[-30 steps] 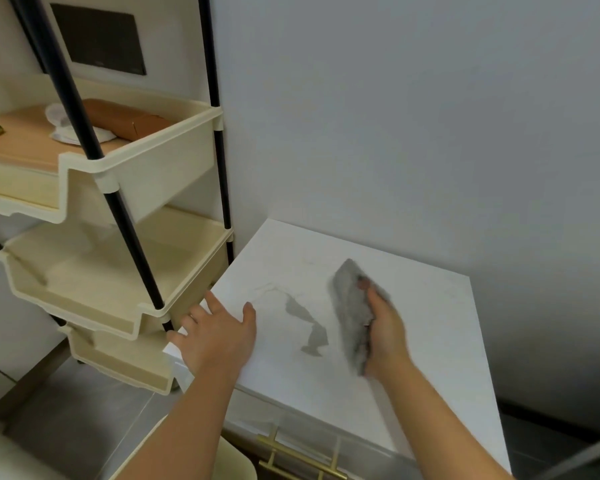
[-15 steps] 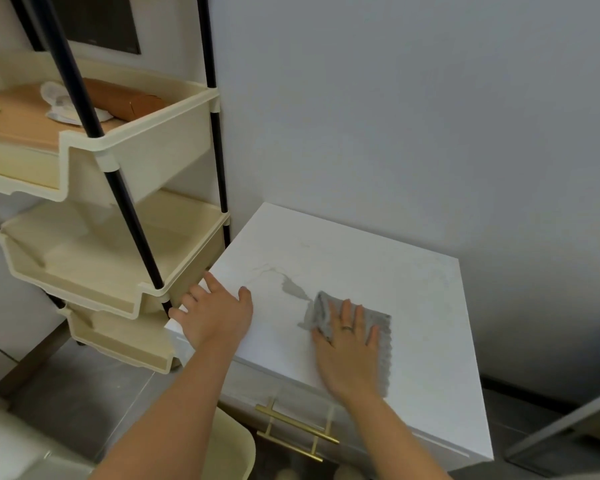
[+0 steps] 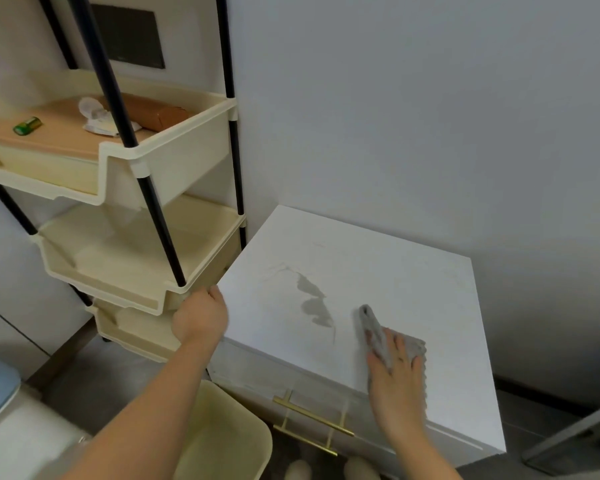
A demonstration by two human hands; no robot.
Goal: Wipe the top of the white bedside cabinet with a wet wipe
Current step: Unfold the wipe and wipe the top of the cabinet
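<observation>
The white bedside cabinet (image 3: 378,271) stands against the wall, its top marked with grey streaks (image 3: 312,303) near the middle. A grey wet wipe (image 3: 374,327) lies on the top close to the front edge. My right hand (image 3: 397,379) lies flat on the wipe with straight fingers and presses it onto the surface. At the cabinet's left edge my left hand (image 3: 200,315) curls its fingers over the side of the top.
A cream tiered shelf rack (image 3: 136,258) with black poles stands tight against the cabinet's left side. A cream bin (image 3: 222,438) sits on the floor below my left arm. Gold drawer handles (image 3: 312,414) jut from the cabinet front.
My right hand slid the wipe from the middle of the top toward the front and then rightward. My left hand moved from lying on the top to its left edge.
</observation>
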